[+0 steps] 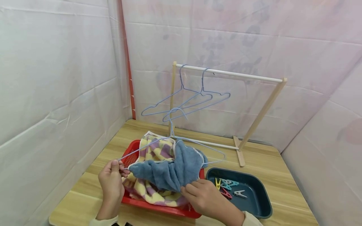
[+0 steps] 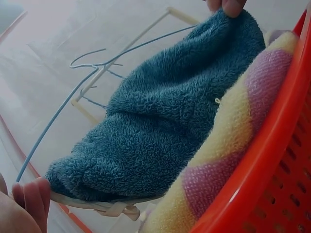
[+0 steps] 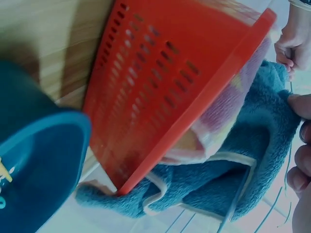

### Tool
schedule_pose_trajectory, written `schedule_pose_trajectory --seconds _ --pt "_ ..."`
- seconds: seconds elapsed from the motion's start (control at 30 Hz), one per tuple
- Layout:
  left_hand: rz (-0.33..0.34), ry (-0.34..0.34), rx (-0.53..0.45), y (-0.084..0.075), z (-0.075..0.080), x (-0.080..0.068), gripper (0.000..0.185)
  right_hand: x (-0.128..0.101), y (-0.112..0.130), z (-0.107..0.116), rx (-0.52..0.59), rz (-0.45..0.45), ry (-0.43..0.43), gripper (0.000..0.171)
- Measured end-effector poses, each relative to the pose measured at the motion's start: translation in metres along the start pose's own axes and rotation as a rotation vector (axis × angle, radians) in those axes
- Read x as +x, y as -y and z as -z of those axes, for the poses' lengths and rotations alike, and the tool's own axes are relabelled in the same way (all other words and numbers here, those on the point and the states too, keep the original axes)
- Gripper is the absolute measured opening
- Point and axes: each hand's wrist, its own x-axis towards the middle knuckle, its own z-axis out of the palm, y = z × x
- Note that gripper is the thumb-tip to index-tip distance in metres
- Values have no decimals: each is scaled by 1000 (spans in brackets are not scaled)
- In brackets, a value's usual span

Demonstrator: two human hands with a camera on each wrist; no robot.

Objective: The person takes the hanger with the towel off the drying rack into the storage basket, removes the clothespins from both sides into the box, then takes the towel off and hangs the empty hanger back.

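Observation:
In the head view my left hand (image 1: pixel 111 179) pinches the left corner of a blue wire hanger (image 1: pixel 171 129), which I hold over a red basket. A fluffy blue towel (image 1: pixel 185 161) with white edging lies across the hanger's lower bar, bunched and uneven. Its left end reaches my left fingers; whether they also pinch it I cannot tell. My right hand (image 1: pixel 204 195) pinches the towel's near edge, as the right wrist view also shows with the thumb on the cloth (image 3: pixel 272 107). Beneath lies a yellow and purple checked towel (image 1: pixel 152 194), partly hidden.
The red basket (image 1: pixel 158 207) stands on a wooden table (image 1: pixel 85 191). To its right, a dark blue tray (image 1: pixel 255 194) holds several coloured clothespins (image 1: pixel 226 193). Behind stands a rack (image 1: pixel 240 75) with two blue hangers (image 1: pixel 202 91) on its bar. White sheeting (image 1: pixel 62 94) walls the space.

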Motion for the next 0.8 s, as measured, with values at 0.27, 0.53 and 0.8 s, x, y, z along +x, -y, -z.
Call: schedule_pose_trajectory --seconds 0.27,0.53,0.8 --pt "-7 26 16 -6 0 -2 33 22 -1 3 -43 -68 -96 36" --pt "-41 43 1 -5 -5 -2 35 40 -26 7 -135 -178 -138 31" --pt "-50 52 17 -6 -7 -4 33 46 -38 4 -132 -323 -59 18"
